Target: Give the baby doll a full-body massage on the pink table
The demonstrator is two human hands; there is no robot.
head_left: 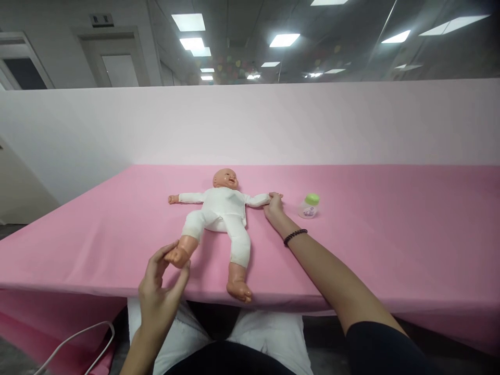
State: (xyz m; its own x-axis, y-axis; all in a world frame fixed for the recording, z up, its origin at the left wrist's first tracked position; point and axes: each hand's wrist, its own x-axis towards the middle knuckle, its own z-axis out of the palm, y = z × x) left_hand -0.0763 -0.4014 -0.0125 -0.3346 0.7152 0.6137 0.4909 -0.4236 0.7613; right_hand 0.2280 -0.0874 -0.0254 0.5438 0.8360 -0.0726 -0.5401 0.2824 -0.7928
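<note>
A baby doll (224, 205) with a white cloth body lies on its back on the pink-covered table (371, 234), its head toward the far side. My left hand (160, 286) grips the doll's foot at the near left, thumb on one side and fingers on the other. Further off, my right hand (274, 205) is closed around the doll's hand on the right side, and the fingers partly hide it. The other foot rests near the table's front edge. A small clear jar (309, 209) with a green lid stands just right of my right hand.
Behind the table runs a white partition (250, 125) with glass above it. The cloth hangs over the front edge, close to my lap. A white cable (84, 333) loops below the table at the lower left.
</note>
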